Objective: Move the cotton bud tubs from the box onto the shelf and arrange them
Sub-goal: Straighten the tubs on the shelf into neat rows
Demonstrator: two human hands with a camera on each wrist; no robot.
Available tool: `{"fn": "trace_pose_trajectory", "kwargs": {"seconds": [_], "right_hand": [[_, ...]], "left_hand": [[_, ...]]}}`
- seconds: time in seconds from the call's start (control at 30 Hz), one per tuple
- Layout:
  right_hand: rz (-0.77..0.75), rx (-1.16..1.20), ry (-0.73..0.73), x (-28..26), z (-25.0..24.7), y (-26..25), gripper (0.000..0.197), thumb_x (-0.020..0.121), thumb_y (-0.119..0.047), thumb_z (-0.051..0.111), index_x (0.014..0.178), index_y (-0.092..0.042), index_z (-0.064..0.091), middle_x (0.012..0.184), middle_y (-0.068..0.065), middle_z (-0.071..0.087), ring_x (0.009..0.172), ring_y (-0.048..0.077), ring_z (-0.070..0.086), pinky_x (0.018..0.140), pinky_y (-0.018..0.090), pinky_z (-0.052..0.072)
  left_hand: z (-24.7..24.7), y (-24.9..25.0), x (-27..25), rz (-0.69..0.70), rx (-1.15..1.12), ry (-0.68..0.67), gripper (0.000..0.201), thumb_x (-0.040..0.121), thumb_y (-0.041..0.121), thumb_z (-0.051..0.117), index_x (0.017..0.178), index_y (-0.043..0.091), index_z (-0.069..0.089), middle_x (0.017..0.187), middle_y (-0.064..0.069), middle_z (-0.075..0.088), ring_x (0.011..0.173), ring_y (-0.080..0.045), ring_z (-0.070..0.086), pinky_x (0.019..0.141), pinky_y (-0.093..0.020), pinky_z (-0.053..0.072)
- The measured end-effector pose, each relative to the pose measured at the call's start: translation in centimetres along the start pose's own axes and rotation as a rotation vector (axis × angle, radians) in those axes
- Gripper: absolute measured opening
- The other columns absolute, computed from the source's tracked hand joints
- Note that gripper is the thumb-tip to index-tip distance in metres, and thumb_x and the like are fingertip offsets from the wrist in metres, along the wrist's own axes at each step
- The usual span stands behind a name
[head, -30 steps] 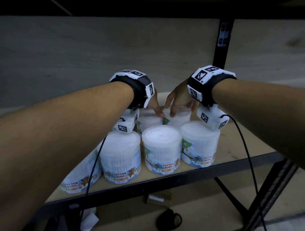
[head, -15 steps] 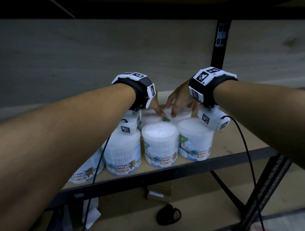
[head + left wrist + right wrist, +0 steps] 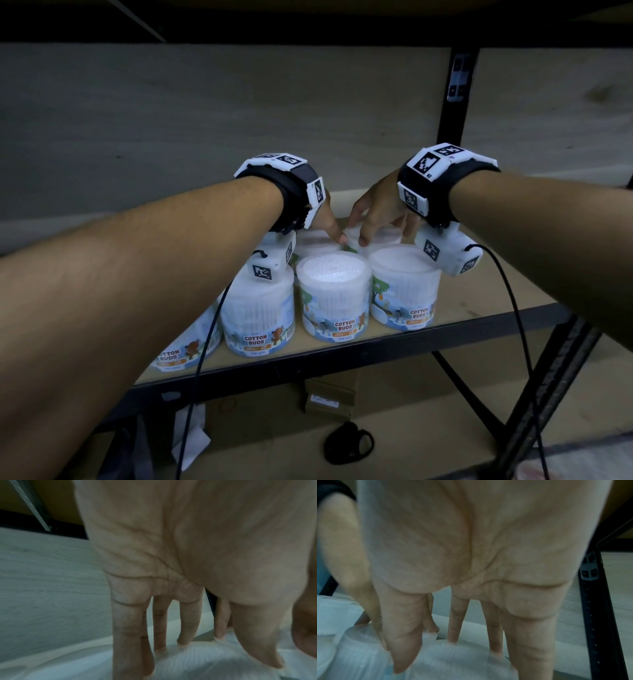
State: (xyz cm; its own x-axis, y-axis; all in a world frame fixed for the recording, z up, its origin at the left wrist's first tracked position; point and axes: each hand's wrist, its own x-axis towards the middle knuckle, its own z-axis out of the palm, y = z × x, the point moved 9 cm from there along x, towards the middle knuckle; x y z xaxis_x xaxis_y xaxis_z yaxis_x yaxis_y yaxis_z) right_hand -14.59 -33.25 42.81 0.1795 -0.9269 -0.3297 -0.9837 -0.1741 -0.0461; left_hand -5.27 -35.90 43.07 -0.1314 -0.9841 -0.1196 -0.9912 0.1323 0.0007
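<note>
Cotton bud tubs (image 3: 334, 301) stand in two rows at the lower centre of the frame, the front row close to the shelf (image 3: 479, 310) edge. Left hand (image 3: 327, 219) and right hand (image 3: 375, 209) each grip a back-row tub from above, fingers spread round its lid. Bare shelf board lies open to the right and behind.

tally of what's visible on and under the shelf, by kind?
Cotton bud tubs on the shelf: 6 visible (front row 4, back row 2)
Cardboard boxes below: 1
Dark round object on the floor: 1
Total: 8
</note>
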Motion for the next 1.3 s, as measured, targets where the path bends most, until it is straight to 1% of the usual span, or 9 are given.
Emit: {"fn": "trace_pose_trajectory", "kwargs": {"seconds": [0.13,0.3,0.43,0.6,0.87,0.97,1.03,1.17,1.3], "right_hand": [[0.003,-0.02,-0.011,-0.2,0.2,-0.1,0.06,0.095,-0.022,0.06,0.15,-0.018,0.035,0.147,0.014,0.04,0.127,0.036,0.05,0.103,0.046,0.045],[0.009,-0.014,-0.016,-0.3,0.3,0.1,0.064,0.094,-0.024,0.062,0.151,-0.023,0.033,0.149,0.012,0.038,0.125,0.036,0.052,0.103,0.046,0.045],[0.008,0.01,-0.013,-0.3,0.4,0.2,0.063,0.095,-0.024,0.062,0.151,-0.022,0.033,0.149,0.01,0.037,0.128,0.035,0.048,0.103,0.045,0.045],[0.005,0.044,0.003,-0.3,0.5,0.2,0.064,0.093,-0.026,0.064,0.15,-0.023,0.034,0.152,0.007,0.034,0.13,0.031,0.044,0.1,0.042,0.047],[-0.01,0.02,0.004,-0.5,0.5,0.1,0.059,0.094,-0.027,0.062,0.148,-0.02,0.039,0.149,0.01,0.039,0.131,0.033,0.045,0.098,0.042,0.047],[-0.012,-0.021,0.004,-0.6,0.4,0.1,0.057,0.095,-0.03,0.06,0.147,-0.017,0.04,0.147,0.012,0.043,0.131,0.034,0.045,0.099,0.04,0.045],[-0.015,-0.075,0.035,-0.7,-0.2,0.0,0.057,0.096,-0.034,0.058,0.147,-0.016,0.04,0.146,0.011,0.045,0.131,0.031,0.046,0.093,0.034,0.045],[-0.031,-0.082,0.08,-0.6,-1.5,-0.5,0.055,0.095,-0.034,0.06,0.145,-0.021,0.043,0.141,0.003,0.047,0.127,0.023,0.047,0.075,0.024,0.039],[-0.05,0.013,0.098,0.1,-2.6,-1.9,0.056,0.089,-0.035,0.068,0.142,-0.03,0.047,0.12,-0.004,0.041,0.108,0.017,0.047,0.055,0.019,0.043]], "left_hand": [[-0.1,0.0,-0.4,-0.006,-0.003,0.003,0.067,0.086,0.047,0.067,0.133,0.001,0.053,0.105,-0.007,0.051,0.055,-0.011,0.046,0.028,-0.014,0.033],[0.0,0.0,-0.7,-0.018,-0.026,-0.025,0.069,0.086,0.047,0.067,0.135,0.001,0.05,0.109,-0.008,0.049,0.059,-0.012,0.047,0.042,-0.021,0.034],[0.2,-0.1,-0.8,-0.017,-0.035,-0.056,0.068,0.086,0.049,0.068,0.133,0.002,0.053,0.117,-0.011,0.057,0.06,-0.013,0.05,0.035,-0.017,0.039],[0.2,0.4,-1.4,-0.006,-0.026,-0.045,0.063,0.09,0.044,0.065,0.132,-0.002,0.051,0.105,-0.011,0.049,0.058,-0.013,0.044,0.02,-0.007,0.025],[0.2,0.0,-1.4,-0.019,-0.037,-0.043,0.067,0.089,0.046,0.065,0.133,-0.001,0.051,0.104,-0.011,0.051,0.058,-0.013,0.047,0.03,-0.013,0.037],[-0.3,-0.6,-1.4,-0.028,-0.031,-0.061,0.059,0.088,0.049,0.065,0.122,0.0,0.06,0.083,-0.011,0.056,0.055,-0.015,0.049,0.03,-0.01,0.038],[-0.6,-1.6,-1.3,-0.051,-0.033,-0.079,0.062,0.085,0.051,0.067,0.12,0.001,0.063,0.083,-0.012,0.06,0.057,-0.017,0.051,0.028,-0.008,0.037],[-1.5,-4.2,-1.3,-0.09,-0.024,-0.066,0.07,0.082,0.057,0.067,0.129,0.005,0.061,0.125,-0.014,0.063,0.081,-0.023,0.061,0.041,-0.013,0.048],[-2.2,-6.5,-2.1,-0.093,-0.008,-0.055,0.068,0.083,0.059,0.065,0.128,0.008,0.061,0.123,-0.016,0.065,0.091,-0.026,0.062,0.053,-0.017,0.05]]}}
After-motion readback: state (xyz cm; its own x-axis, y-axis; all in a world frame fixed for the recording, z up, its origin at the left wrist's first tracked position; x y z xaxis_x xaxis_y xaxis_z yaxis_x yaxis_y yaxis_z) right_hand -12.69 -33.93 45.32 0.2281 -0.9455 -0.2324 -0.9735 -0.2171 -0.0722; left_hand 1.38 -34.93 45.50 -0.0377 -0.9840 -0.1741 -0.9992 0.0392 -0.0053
